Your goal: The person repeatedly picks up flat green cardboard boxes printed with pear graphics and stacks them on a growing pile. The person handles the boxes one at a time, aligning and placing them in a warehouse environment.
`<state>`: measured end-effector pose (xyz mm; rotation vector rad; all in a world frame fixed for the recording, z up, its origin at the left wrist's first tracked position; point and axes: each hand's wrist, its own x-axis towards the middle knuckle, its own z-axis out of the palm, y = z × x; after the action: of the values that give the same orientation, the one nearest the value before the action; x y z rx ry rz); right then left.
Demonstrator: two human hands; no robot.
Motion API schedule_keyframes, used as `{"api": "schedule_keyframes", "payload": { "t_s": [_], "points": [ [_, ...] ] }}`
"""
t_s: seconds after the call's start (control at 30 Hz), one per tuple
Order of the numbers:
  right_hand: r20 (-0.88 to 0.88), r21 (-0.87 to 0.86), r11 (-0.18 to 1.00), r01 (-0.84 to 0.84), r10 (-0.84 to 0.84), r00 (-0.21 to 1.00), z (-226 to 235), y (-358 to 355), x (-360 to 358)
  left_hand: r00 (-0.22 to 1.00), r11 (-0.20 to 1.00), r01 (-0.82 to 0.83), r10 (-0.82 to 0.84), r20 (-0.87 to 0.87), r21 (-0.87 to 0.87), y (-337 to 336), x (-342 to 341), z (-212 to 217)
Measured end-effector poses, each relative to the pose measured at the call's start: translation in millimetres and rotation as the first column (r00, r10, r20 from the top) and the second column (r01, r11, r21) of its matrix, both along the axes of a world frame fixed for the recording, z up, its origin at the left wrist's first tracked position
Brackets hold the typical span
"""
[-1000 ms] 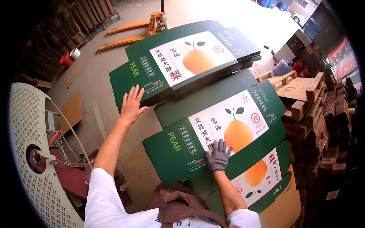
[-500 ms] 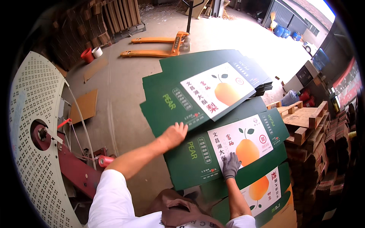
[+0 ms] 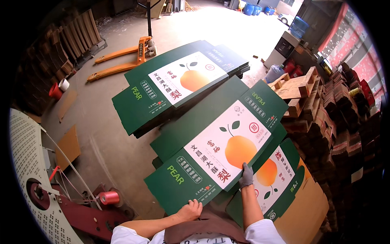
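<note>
A flat green carton blank (image 3: 227, 148) with a white panel and an orange pear picture lies tilted before me. My bare left hand (image 3: 190, 211) grips its near edge at the left, fingers on top and thumb out of sight. My right hand (image 3: 246, 177), in a grey glove, holds the same edge farther right, close to the printed pear. Beyond it is a stack of matching blanks (image 3: 187, 77). To the right of my right hand, partly under the held blank, lies another printed blank (image 3: 280, 175) turned the other way round.
At the left stands a perforated pale guard (image 3: 24, 142) with a dark red machine arm (image 3: 83, 215) and a pink spool (image 3: 109, 198). A yellow pallet jack (image 3: 122, 61) sits farther off. Wooden pallets (image 3: 298, 87) and bundled cardboard (image 3: 345, 105) line the right side.
My left hand has left the farther stack and come down to the near blank's edge. My right hand has moved from its face to its near edge. The blank has shifted and the view has turned right.
</note>
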<state>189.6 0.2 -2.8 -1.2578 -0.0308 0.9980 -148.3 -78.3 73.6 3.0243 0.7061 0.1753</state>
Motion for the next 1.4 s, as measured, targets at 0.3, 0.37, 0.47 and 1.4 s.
{"api": "schedule_keyframes", "payload": {
  "t_s": [0.3, 0.37, 0.47, 1.4],
  "points": [
    [0.134, -0.11, 0.991, -0.071, 0.086, 0.987, -70, 42, 76, 0.987, 0.983, -0.1, 0.117, 0.107, -0.155, 56, 36, 4],
    [0.212, -0.253, 0.967, -0.007, 0.062, 0.975, -71, 56, 78, 0.983, 0.979, -0.104, 0.128, 0.134, -0.174, 77, 37, 4],
    [0.101, -0.358, 0.919, -0.168, 0.217, 0.971, -24, 65, 42, 0.989, 0.972, -0.133, 0.142, 0.032, -0.196, 88, 28, -4],
    [0.226, -0.211, 0.193, 0.958, -0.944, 0.24, -56, -766, 195, 0.939, 0.937, -0.103, -0.02, -0.343, -0.335, -2, 262, -67]
  ]
}}
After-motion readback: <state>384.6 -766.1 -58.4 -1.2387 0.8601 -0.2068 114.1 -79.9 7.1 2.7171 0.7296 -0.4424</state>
